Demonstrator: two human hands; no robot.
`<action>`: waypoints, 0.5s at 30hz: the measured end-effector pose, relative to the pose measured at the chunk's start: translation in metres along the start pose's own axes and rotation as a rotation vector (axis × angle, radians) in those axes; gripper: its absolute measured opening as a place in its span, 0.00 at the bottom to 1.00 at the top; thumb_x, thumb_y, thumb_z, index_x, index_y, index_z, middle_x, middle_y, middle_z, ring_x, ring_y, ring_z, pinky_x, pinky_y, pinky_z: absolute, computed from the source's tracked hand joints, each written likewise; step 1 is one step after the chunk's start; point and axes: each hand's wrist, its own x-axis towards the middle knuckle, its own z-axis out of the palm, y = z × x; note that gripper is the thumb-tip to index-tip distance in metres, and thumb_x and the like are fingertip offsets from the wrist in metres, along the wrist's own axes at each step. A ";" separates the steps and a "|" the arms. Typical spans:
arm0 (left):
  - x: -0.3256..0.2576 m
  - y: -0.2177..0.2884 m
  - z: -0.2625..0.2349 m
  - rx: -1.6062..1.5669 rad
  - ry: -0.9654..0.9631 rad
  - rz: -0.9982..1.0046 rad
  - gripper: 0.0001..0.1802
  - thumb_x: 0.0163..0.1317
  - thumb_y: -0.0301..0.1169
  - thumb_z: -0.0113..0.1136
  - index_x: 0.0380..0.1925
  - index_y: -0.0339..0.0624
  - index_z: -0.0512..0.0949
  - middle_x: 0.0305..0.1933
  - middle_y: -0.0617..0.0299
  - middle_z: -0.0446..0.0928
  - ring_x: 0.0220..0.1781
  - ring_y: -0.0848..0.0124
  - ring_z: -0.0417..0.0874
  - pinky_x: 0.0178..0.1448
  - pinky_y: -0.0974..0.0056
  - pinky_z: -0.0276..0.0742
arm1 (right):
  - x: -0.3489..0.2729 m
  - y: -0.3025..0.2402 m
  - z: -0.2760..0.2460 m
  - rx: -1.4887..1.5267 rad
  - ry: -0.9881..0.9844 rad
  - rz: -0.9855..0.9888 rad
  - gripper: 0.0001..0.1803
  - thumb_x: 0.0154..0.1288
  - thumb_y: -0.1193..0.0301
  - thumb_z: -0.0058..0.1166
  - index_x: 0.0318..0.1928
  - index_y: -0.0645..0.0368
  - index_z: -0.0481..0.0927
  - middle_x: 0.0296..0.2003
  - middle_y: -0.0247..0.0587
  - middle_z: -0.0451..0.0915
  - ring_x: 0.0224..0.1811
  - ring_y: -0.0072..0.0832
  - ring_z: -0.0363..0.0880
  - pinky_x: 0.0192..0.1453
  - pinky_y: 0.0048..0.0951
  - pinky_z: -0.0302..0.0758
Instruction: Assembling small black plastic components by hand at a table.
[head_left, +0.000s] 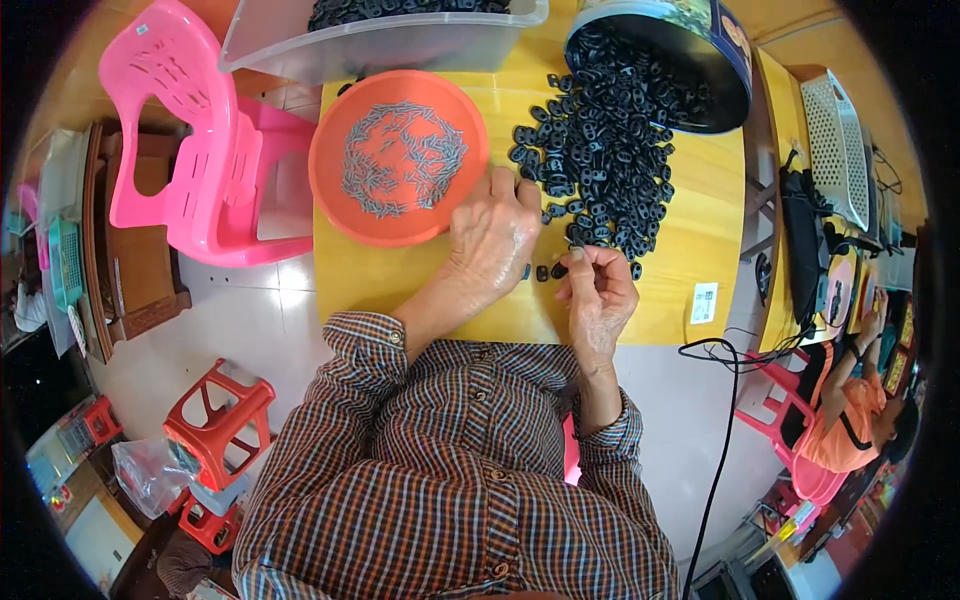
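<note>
On the left, a pink chair (195,190) stood beside the yellow table (700,230). Next, a translucent bin (385,58) contained black pieces, and in front of it an orange bowl (325,165) held many thin grey metal pieces (430,182). The left hand (495,235) was just beside the bowl's right rim, its fingers bent; whether they gripped anything, I could not tell. The right hand (600,290) was at the near edge of the pile of black pieces (600,175), thumb and forefinger brought together; what was pinched there, if anything, was too small to tell. The pile spread from the mouth of a tipped bucket (737,55). Further right, a white label (704,303) lay on the table.
</note>
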 end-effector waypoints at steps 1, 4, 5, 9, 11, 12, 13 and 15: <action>0.001 0.000 0.001 0.008 0.006 0.009 0.08 0.45 0.23 0.55 0.28 0.31 0.74 0.30 0.50 0.71 0.33 0.55 0.79 0.27 0.58 0.77 | 0.001 0.001 -0.002 0.006 0.006 0.000 0.06 0.64 0.73 0.55 0.35 0.63 0.74 0.25 0.33 0.79 0.18 0.12 0.69 0.22 0.15 0.67; 0.000 -0.005 0.009 -0.103 0.046 0.016 0.09 0.50 0.23 0.56 0.33 0.34 0.76 0.32 0.52 0.72 0.30 0.59 0.80 0.27 0.59 0.77 | 0.002 0.001 -0.004 0.003 -0.006 0.008 0.06 0.64 0.73 0.55 0.35 0.63 0.74 0.26 0.33 0.79 0.19 0.12 0.69 0.22 0.16 0.68; -0.001 -0.007 0.011 -0.223 0.081 0.006 0.10 0.54 0.23 0.58 0.38 0.35 0.78 0.34 0.54 0.74 0.28 0.63 0.81 0.28 0.60 0.78 | 0.002 0.000 -0.003 0.005 -0.004 0.001 0.06 0.64 0.73 0.55 0.35 0.63 0.75 0.26 0.33 0.79 0.18 0.12 0.69 0.22 0.16 0.68; -0.009 -0.008 0.012 -1.332 -0.159 -0.231 0.14 0.61 0.20 0.57 0.47 0.33 0.77 0.42 0.60 0.79 0.39 0.74 0.83 0.40 0.70 0.82 | 0.002 -0.002 -0.007 0.085 -0.007 0.014 0.06 0.65 0.72 0.55 0.35 0.63 0.74 0.27 0.34 0.80 0.17 0.12 0.69 0.21 0.15 0.67; -0.010 -0.010 0.010 -1.430 -0.232 -0.272 0.13 0.61 0.20 0.57 0.47 0.32 0.77 0.42 0.58 0.79 0.40 0.72 0.83 0.42 0.69 0.82 | 0.002 -0.004 -0.008 0.109 -0.008 0.029 0.06 0.65 0.72 0.54 0.35 0.62 0.74 0.27 0.34 0.80 0.17 0.12 0.69 0.21 0.15 0.67; -0.010 -0.011 0.009 -1.529 -0.303 -0.313 0.13 0.61 0.19 0.56 0.47 0.31 0.77 0.42 0.56 0.80 0.41 0.70 0.84 0.44 0.68 0.83 | 0.002 -0.005 -0.009 0.132 -0.010 0.043 0.06 0.65 0.72 0.54 0.36 0.62 0.74 0.27 0.34 0.80 0.17 0.12 0.68 0.20 0.15 0.66; -0.011 -0.012 0.007 -1.528 -0.303 -0.315 0.13 0.61 0.19 0.56 0.47 0.31 0.77 0.42 0.56 0.80 0.41 0.70 0.84 0.44 0.68 0.83 | 0.002 -0.005 -0.010 0.133 -0.011 0.044 0.06 0.65 0.72 0.54 0.36 0.62 0.74 0.27 0.34 0.80 0.17 0.12 0.68 0.20 0.15 0.66; -0.011 -0.012 0.002 -1.575 -0.336 -0.313 0.14 0.61 0.18 0.56 0.47 0.30 0.76 0.39 0.54 0.81 0.42 0.68 0.84 0.47 0.67 0.82 | 0.002 -0.004 -0.011 0.203 -0.034 0.033 0.06 0.65 0.72 0.54 0.36 0.62 0.74 0.28 0.35 0.80 0.17 0.12 0.69 0.20 0.14 0.65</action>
